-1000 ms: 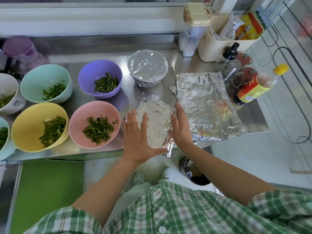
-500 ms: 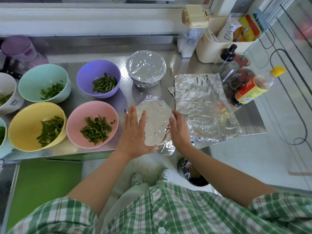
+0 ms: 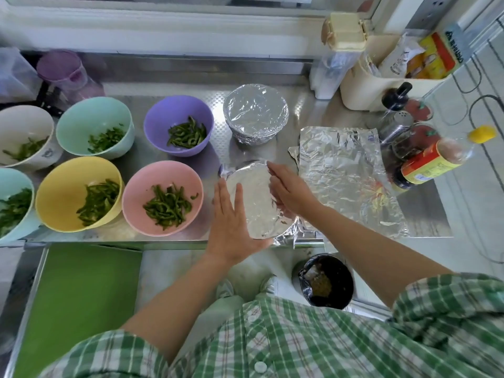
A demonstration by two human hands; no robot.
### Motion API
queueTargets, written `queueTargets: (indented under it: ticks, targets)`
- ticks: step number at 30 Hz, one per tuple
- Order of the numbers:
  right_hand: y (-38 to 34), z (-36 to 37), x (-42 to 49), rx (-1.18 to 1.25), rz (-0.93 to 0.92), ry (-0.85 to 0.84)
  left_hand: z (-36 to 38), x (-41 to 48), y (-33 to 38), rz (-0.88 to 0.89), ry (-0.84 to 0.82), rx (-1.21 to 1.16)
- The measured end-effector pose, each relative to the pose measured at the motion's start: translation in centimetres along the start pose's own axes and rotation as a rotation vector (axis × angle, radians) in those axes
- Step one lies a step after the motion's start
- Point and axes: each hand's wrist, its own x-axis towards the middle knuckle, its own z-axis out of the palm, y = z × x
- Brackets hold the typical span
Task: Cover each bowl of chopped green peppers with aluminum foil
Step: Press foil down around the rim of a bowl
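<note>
A bowl under a foil sheet (image 3: 255, 203) stands at the counter's front edge. My left hand (image 3: 231, 222) lies flat against its left side with straight fingers. My right hand (image 3: 289, 189) presses the foil down over its right rim, fingers bent over the edge. Behind it sits a second bowl fully wrapped in foil (image 3: 255, 111). Uncovered bowls of chopped green peppers stand to the left: pink (image 3: 141, 186), purple (image 3: 156, 124), yellow (image 3: 58, 192), mint (image 3: 79, 124), white (image 3: 19, 124) and a light blue one (image 3: 11, 181) cut off by the frame.
Loose foil sheets (image 3: 343, 173) lie on the steel counter (image 3: 215, 151) to the right. Sauce bottles (image 3: 433, 162) and a cream bin of packets (image 3: 381, 77) crowd the back right. A purple cup (image 3: 62, 72) stands back left. A black-lined waste bin (image 3: 326, 279) sits on the floor below.
My right hand has moved up and forward along the bowl's right rim, folding foil over it. My left hand stays flat against the left side.
</note>
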Motion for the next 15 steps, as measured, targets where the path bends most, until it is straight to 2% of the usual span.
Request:
queueTargets:
  ticks: [6,10,13,15]
  targets:
    - [0.2,1.1,-3.1,0.017,0.193,0.282,-1.3,2.1,-2.1,0.212,-0.125,0.021]
    - [0.3,1.1,-3.8,-0.026,0.295,0.338,-1.8,2.7,-2.6,0.299,-0.176,0.117]
    - [0.4,-0.5,-2.3,-0.093,0.226,0.402,-2.2,2.1,-2.7,0.351,-0.121,0.100]
    - [0.1,-1.4,-1.0,-0.120,0.111,0.332,-2.4,1.2,-2.2,0.368,-0.083,0.062]
